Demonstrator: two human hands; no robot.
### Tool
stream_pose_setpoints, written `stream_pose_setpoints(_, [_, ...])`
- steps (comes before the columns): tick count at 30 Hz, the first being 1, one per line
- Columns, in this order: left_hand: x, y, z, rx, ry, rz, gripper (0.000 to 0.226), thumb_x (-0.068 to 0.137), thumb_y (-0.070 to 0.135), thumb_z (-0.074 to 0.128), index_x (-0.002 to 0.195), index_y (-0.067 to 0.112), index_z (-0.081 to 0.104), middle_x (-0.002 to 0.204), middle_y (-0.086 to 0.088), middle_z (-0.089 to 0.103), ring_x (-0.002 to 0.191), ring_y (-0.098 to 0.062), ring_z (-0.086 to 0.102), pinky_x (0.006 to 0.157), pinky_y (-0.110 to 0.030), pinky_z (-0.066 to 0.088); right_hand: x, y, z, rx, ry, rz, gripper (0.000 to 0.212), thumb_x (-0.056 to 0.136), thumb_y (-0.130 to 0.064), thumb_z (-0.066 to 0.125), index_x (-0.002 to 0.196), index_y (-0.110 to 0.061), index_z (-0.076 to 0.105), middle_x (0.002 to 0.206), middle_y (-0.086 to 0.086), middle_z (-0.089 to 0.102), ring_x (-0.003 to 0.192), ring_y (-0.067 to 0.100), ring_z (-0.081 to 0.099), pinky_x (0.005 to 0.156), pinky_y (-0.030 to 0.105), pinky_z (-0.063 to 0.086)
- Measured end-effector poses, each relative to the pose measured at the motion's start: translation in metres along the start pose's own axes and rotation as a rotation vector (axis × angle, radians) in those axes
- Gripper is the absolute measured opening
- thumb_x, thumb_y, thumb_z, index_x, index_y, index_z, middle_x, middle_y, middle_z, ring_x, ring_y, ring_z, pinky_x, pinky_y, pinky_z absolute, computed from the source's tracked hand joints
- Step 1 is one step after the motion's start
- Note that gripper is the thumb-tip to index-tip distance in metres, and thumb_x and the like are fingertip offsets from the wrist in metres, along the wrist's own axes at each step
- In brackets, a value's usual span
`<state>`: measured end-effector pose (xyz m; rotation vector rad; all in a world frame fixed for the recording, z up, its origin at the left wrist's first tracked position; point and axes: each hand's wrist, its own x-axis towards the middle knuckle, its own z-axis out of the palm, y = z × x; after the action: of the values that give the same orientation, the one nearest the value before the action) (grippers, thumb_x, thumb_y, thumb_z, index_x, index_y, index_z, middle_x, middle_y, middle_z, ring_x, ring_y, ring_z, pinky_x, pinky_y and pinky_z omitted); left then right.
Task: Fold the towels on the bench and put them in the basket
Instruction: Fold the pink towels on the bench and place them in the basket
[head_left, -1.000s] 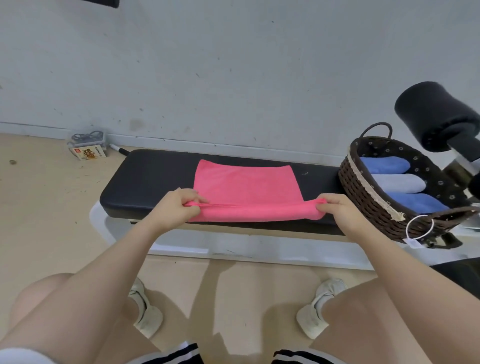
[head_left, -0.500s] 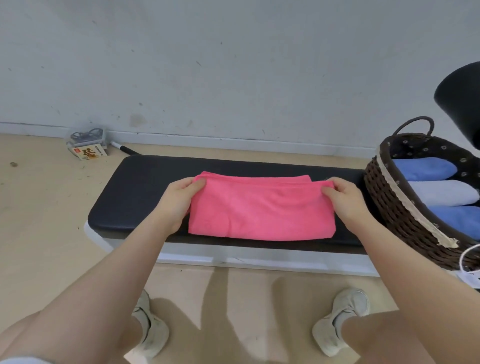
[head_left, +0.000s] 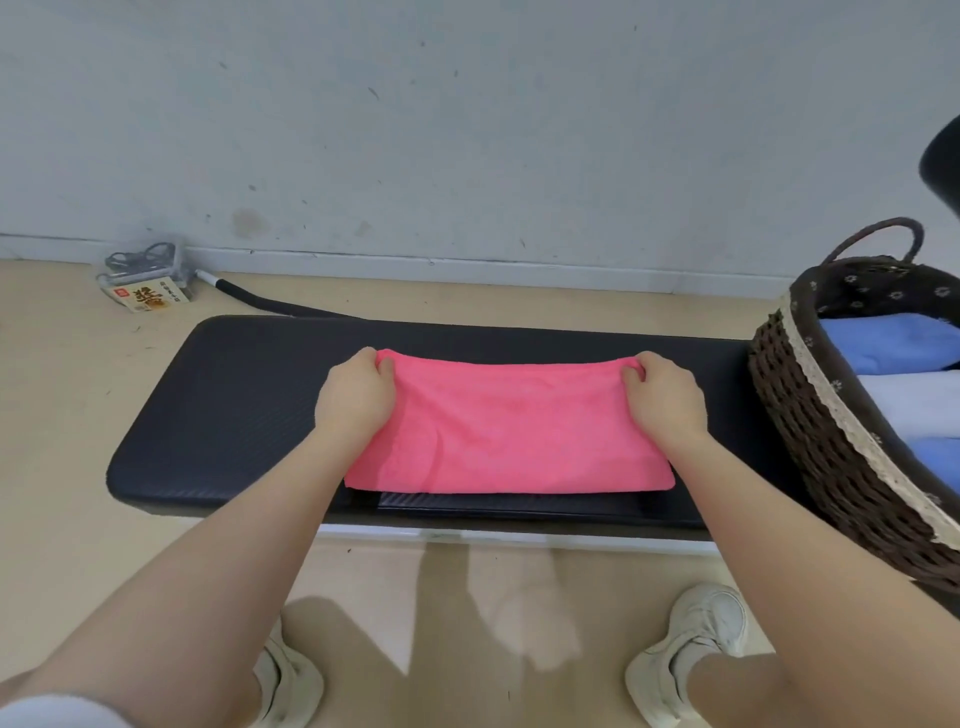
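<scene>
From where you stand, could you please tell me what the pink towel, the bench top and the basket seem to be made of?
Pink towel: soft matte cloth, probably microfibre, going by its fine nap and limp creases.
Bench top: black padded vinyl or faux leather, seemingly; faint woven texture, slight sheen, rounded edges.
Basket: dark brown woven wicker or rattan, with a pale lace-like trim and a dotted fabric lining.

Pink towel (head_left: 511, 431) now folded in half; hands at far corners.

Head camera, looking forward-down, close over bench (head_left: 234, 415)
</scene>
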<state>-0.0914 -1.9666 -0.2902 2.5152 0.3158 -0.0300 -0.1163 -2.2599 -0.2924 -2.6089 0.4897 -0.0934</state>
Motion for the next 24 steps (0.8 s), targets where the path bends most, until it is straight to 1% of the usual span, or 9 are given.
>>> stream_pose_setpoints(6, [0.0, -0.002, 0.007, 0.058, 0.089, 0.072, 0.025, 0.1, 0.031, 0.025, 0.091, 0.012, 0.039, 0.069, -0.008, 0.05, 0.065, -0.029, 0.05, 0.057, -0.035, 0.037, 0.001, 0.0, 0.006, -0.029, 0.033, -0.001, 0.03, 0.099, -0.032, 0.032, 0.101, -0.012, 0.053, 0.094, 0.013, 0.061, 0.083, 0.032, 0.055, 0.064, 0.034, 0.04])
stream_pose_setpoints(10, [-0.004, -0.003, 0.009, 0.069, 0.132, 0.099, 0.031, 0.101, 0.03, 0.022, 0.102, 0.006, 0.041, 0.07, -0.013, 0.053, 0.063, -0.031, 0.05, 0.056, -0.036, 0.036, 0.001, -0.003, 0.008, -0.09, 0.064, 0.033, 0.032, 0.1, -0.033, 0.027, 0.093, -0.009, 0.046, 0.095, 0.017, 0.06, 0.079, 0.033, 0.052, 0.062, 0.034, 0.038])
stream_pose_setpoints(14, [-0.005, 0.004, 0.006, 0.151, 0.115, 0.047, 0.03, 0.101, 0.028, 0.023, 0.112, 0.005, 0.039, 0.086, -0.019, 0.059, 0.07, -0.033, 0.051, 0.059, -0.038, 0.038, -0.001, -0.013, 0.008, -0.191, 0.03, 0.065, 0.033, 0.1, -0.033, 0.03, 0.11, -0.006, 0.046, 0.106, 0.019, 0.059, 0.092, 0.038, 0.056, 0.066, 0.036, 0.038])
stream_pose_setpoints(16, [-0.007, 0.008, 0.003, 0.23, 0.127, 0.068, 0.031, 0.098, 0.024, 0.035, 0.121, 0.003, 0.038, 0.108, -0.02, 0.058, 0.088, -0.038, 0.055, 0.067, -0.042, 0.041, -0.005, -0.021, 0.005, -0.279, 0.031, 0.061, 0.035, 0.099, -0.033, 0.034, 0.117, -0.005, 0.043, 0.116, 0.018, 0.056, 0.102, 0.038, 0.054, 0.073, 0.04, 0.04])
stream_pose_setpoints(17, [-0.009, 0.008, 0.003, 0.297, 0.189, 0.148, 0.036, 0.094, 0.019, 0.042, 0.126, 0.002, 0.039, 0.122, -0.02, 0.054, 0.103, -0.04, 0.054, 0.077, -0.045, 0.043, -0.009, -0.026, 0.003, -0.342, 0.067, 0.022, 0.038, 0.098, -0.033, 0.037, 0.123, -0.004, 0.042, 0.124, 0.018, 0.052, 0.111, 0.037, 0.05, 0.082, 0.043, 0.04])
stream_pose_setpoints(19, [-0.014, 0.013, 0.008, 0.381, 0.314, 0.395, 0.046, 0.082, 0.007, 0.049, 0.127, -0.002, 0.045, 0.139, -0.023, 0.043, 0.121, -0.042, 0.046, 0.095, -0.05, 0.039, -0.023, -0.039, 0.005, -0.352, 0.178, -0.138, 0.046, 0.097, -0.029, 0.04, 0.135, -0.004, 0.038, 0.141, 0.018, 0.041, 0.129, 0.035, 0.037, 0.104, 0.046, 0.031])
stream_pose_setpoints(20, [-0.018, 0.015, 0.012, 0.366, 0.309, 0.54, 0.047, 0.079, 0.005, 0.045, 0.125, -0.003, 0.049, 0.142, -0.024, 0.04, 0.125, -0.042, 0.043, 0.102, -0.05, 0.036, -0.031, -0.05, 0.009, -0.281, 0.174, -0.253, 0.047, 0.096, -0.025, 0.04, 0.138, -0.005, 0.037, 0.147, 0.017, 0.035, 0.136, 0.033, 0.031, 0.111, 0.045, 0.022])
stream_pose_setpoints(22, [-0.027, 0.019, 0.022, 0.335, 0.076, 0.73, 0.058, 0.081, 0.019, 0.023, 0.13, -0.001, 0.047, 0.149, -0.021, 0.031, 0.137, -0.038, 0.031, 0.112, -0.046, 0.023, -0.049, -0.074, 0.02, -0.13, -0.015, -0.483, 0.049, 0.097, -0.022, 0.038, 0.144, -0.009, 0.031, 0.156, 0.011, 0.021, 0.145, 0.025, 0.016, 0.119, 0.039, 0.009])
stream_pose_setpoints(24, [-0.033, 0.014, 0.03, 0.355, -0.202, 0.736, 0.081, 0.076, 0.04, -0.001, 0.145, 0.006, 0.027, 0.156, -0.01, 0.017, 0.145, -0.025, 0.013, 0.117, -0.036, 0.007, -0.061, -0.087, 0.037, -0.093, -0.255, -0.601, 0.053, 0.099, -0.025, 0.036, 0.148, -0.016, 0.021, 0.159, 0.003, 0.007, 0.147, 0.018, 0.004, 0.119, 0.035, 0.002])
